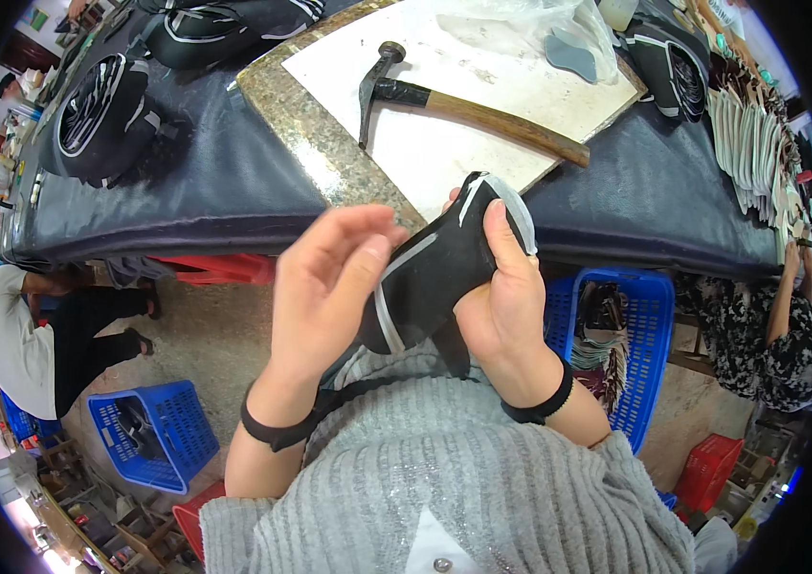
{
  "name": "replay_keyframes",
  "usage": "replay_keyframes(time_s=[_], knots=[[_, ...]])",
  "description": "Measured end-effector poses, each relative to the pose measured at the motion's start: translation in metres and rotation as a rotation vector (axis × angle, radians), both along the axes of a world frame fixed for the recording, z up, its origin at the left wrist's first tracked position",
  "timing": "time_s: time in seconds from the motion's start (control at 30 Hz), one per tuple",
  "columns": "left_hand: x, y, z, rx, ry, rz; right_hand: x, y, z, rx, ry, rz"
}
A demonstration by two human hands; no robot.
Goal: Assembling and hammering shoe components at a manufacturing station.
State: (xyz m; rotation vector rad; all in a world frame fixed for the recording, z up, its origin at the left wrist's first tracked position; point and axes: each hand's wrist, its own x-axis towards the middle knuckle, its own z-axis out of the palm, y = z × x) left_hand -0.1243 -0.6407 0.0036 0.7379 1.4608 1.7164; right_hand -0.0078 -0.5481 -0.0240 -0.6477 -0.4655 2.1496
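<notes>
A black shoe upper (430,282) with white edging strips is held in front of my chest, tilted, its pale heel end up and to the right. My right hand (504,301) grips it near that end, the thumb pressed along its side. Beside its left edge is my left hand (320,277), fingers loosely curved and thumb apart, with nothing visible in it. Whether its fingertips touch the upper cannot be made out. Beyond the hands, a hammer (492,120) with a wooden handle lies on a white board (329,69) atop a speckled stone slab (302,129).
A grey flat piece (570,57) and a clear plastic bag (521,27) lie on the board. More black uppers (104,120) rest on the dark table cover (224,158). Blue crates stand at right (653,364) and left (190,435). Other people (13,325) work nearby.
</notes>
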Motion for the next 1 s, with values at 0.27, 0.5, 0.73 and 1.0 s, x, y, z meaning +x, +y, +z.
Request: replay_keyframes(time_s=[0.27,0.5,0.73,1.0], knots=[[-0.032,-0.014,0.014,-0.109,0.075,-0.220,0.001,-0.003,-0.003,-0.137,0.081,0.037],[-0.051,-0.020,0.020,-0.131,0.173,-0.169,-0.002,-0.012,-0.005,-0.144,0.200,0.125],[-0.068,-0.021,0.008,-0.156,0.220,-0.149,-0.006,-0.016,-0.007,-0.163,0.251,0.161],[-0.034,-0.007,0.009,-0.072,0.927,0.110,-0.013,-0.027,-0.006,0.150,0.015,0.032]])
